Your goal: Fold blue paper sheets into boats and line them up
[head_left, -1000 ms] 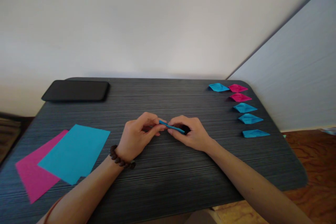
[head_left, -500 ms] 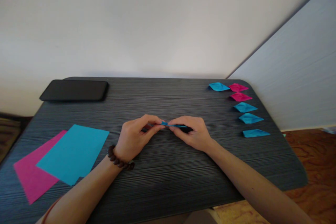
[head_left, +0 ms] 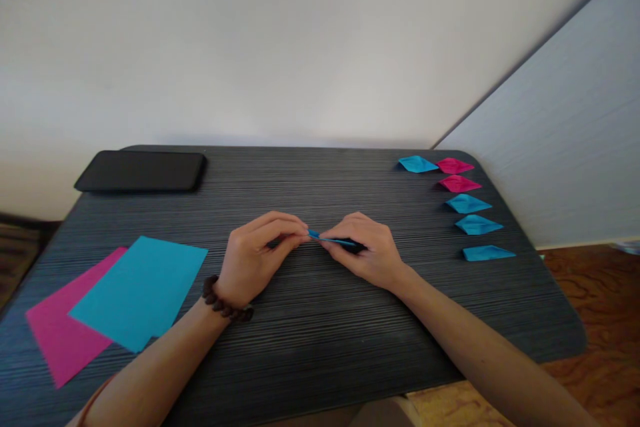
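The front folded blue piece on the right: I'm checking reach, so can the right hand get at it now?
Probably yes: no object shows between the right hand and the front blue piece, though that hand holds another blue paper.

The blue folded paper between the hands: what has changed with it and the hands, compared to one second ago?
The left hand has moved slightly left, widening the gap to the right hand. The blue folded paper slants less and looks thinner. Both hands keep hold of it. The blue sheet, pink sheet and folded pieces stayed.
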Demonstrator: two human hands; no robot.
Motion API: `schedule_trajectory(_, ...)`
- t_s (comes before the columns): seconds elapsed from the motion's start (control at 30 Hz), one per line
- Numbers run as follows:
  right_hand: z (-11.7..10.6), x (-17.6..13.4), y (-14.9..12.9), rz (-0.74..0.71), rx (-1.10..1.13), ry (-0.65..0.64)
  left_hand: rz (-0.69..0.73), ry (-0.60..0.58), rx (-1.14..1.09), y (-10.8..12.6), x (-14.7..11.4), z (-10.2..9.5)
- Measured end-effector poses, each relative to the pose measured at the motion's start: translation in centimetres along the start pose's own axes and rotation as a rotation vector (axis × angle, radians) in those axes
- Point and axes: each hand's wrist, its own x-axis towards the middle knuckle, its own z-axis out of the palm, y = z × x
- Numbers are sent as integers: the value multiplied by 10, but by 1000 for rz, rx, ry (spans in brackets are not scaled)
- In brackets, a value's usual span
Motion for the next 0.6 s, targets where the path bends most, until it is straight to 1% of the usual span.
schedule_trajectory(0.2,-1,2,-3,45,-7,-45,-235,28,-145,0,-4,4)
schedule_trajectory(0.3,-1,1,-4,55,-15,-50,-293,41,-184,1,-3,4)
schedule_trajectory(0.47,-2,1,-4,65,-3,-33,-310,7,-231,0,-3,5)
schedule_trajectory(0.6,-2,1,-5,121,39,-19,-246,-9,-211,0,-4,3)
